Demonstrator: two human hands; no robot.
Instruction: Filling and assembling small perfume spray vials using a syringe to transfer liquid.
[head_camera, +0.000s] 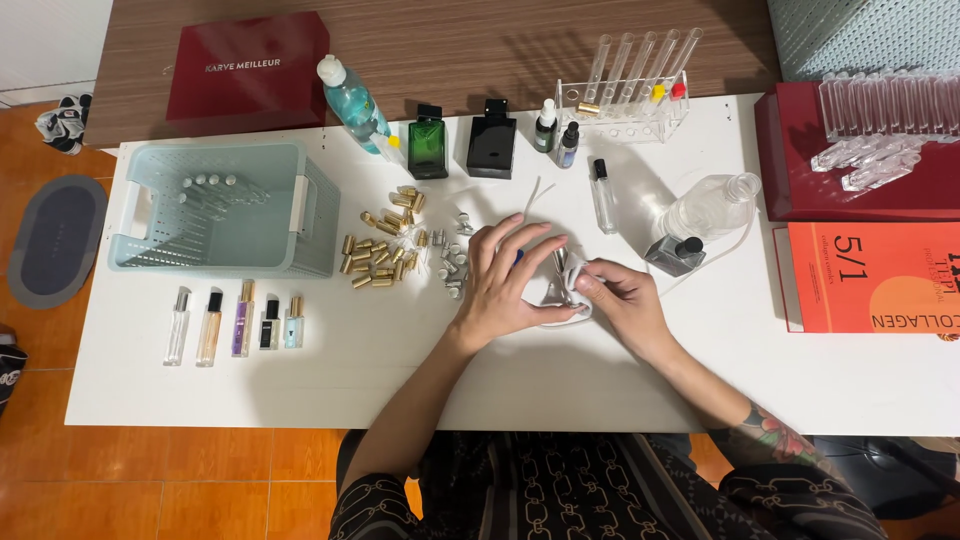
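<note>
Cloth (572, 297) | in front of the black bottle (491, 146), mid-table | your right hand (622, 305) pinches it closed around a small vial (560, 268), likely for wiping | your left hand (505, 285) curls over the vial, steadying; exact grip hidden | vial's long axis runs toward the black bottle, tip direction unclear.

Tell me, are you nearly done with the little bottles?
Some look done: five small bottles stand in a row. Right now the left hand and right hand work together on something small and white. Many gold caps still lie loose, so probably plenty remains.
</note>
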